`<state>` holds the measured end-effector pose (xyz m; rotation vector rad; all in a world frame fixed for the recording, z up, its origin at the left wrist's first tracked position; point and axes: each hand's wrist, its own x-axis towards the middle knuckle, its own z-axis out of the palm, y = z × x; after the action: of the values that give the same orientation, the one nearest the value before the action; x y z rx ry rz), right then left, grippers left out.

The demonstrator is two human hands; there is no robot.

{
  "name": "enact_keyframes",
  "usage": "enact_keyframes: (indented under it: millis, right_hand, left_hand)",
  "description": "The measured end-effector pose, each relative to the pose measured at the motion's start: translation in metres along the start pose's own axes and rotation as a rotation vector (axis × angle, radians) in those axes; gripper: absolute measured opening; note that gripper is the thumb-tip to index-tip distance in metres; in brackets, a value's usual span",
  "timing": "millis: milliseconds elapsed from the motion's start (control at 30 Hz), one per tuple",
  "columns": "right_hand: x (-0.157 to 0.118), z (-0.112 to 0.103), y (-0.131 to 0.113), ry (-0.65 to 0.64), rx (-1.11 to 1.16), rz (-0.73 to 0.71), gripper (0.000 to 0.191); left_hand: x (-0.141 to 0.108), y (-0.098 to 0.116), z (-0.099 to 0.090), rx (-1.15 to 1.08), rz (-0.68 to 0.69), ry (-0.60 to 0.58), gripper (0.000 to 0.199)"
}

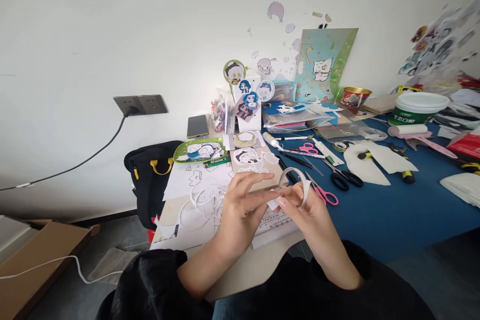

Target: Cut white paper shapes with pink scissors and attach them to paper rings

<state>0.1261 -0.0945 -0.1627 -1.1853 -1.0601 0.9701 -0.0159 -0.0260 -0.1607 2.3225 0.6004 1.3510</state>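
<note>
My right hand holds a roll of tape, a pale ring standing on edge around its fingers. Between my hands is a small white piece, like paper or tape, touched by my right thumb. My left hand reaches the same piece with its fingertips, its upper fingers stretched out over it; the thumb's hold is partly hidden. Beneath both hands lies a sheet with a printed grid. Beside my right hand are pink-handled scissors. Curled white paper strips lie left of my left hand.
A green tray holds paper cutouts. A phone lies near the wall. Black scissors, a glue bottle, a lint roller and a white-lidded tub are on the right. A black bag stands at the left edge.
</note>
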Motion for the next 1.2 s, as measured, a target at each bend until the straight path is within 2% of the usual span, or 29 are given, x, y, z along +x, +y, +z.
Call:
enact_keyframes:
  millis: [67, 167, 233, 300, 367, 433, 500, 633, 700, 767, 900, 1000, 1100, 1200]
  right_hand:
    - [0.001, 0.000, -0.001, 0.009, 0.007, 0.016, 0.035]
    - [0.003, -0.002, -0.002, 0.102, -0.050, -0.001, 0.035]
    - [0.003, -0.003, -0.002, 0.142, -0.101, 0.000, 0.034]
    - [0.003, -0.005, -0.002, 0.126, -0.135, -0.003, 0.033]
    - [0.004, -0.007, -0.001, 0.094, -0.131, -0.004, 0.032]
    - [0.005, -0.009, -0.002, 0.051, -0.024, 0.010, 0.033]
    - [0.006, -0.011, -0.003, -0.038, 0.185, 0.056, 0.034]
    - [0.007, -0.014, -0.005, -0.233, 0.570, 0.180, 0.027]
    - [0.007, -0.014, -0.004, -0.204, 0.634, 0.210, 0.024]
    - [0.009, -0.014, 0.000, -0.104, 0.633, 0.207, 0.019]
    - [0.011, -0.012, 0.010, 0.170, 0.588, 0.105, 0.008]
    - [0.009, -0.012, 0.013, 0.348, 0.472, -0.021, 0.007]
    - [-0.001, -0.020, 0.006, 0.466, 0.181, -0.247, 0.003]
    - [-0.015, -0.032, -0.011, 0.445, -0.233, -0.517, 0.011]
  left_hand:
    - [0.001, 0.002, 0.000, -0.056, -0.046, -0.002, 0.034]
    - [0.005, 0.006, -0.002, -0.250, -0.315, 0.005, 0.027]
    - [0.009, 0.008, -0.003, -0.374, -0.518, -0.077, 0.021]
    - [0.012, 0.010, -0.003, -0.448, -0.640, -0.210, 0.020]
    - [0.014, 0.009, -0.002, -0.487, -0.679, -0.252, 0.018]
    - [0.014, 0.005, -0.001, -0.522, -0.670, -0.179, 0.017]
    - [0.013, 0.001, 0.000, -0.574, -0.666, -0.138, 0.016]
    - [0.014, -0.002, 0.001, -0.795, -0.759, -0.297, 0.014]
    - [0.014, 0.000, 0.001, -0.891, -0.811, -0.300, 0.016]
    - [0.015, 0.002, 0.002, -0.959, -0.842, -0.255, 0.017]
    - [0.014, 0.004, 0.003, -1.008, -0.871, -0.205, 0.016]
    - [0.015, 0.005, 0.003, -0.941, -0.885, -0.209, 0.011]
    - [0.016, 0.004, 0.000, -0.783, -0.849, -0.222, 0.011]
    - [0.016, 0.002, -0.002, -0.616, -0.780, -0.190, 0.015]
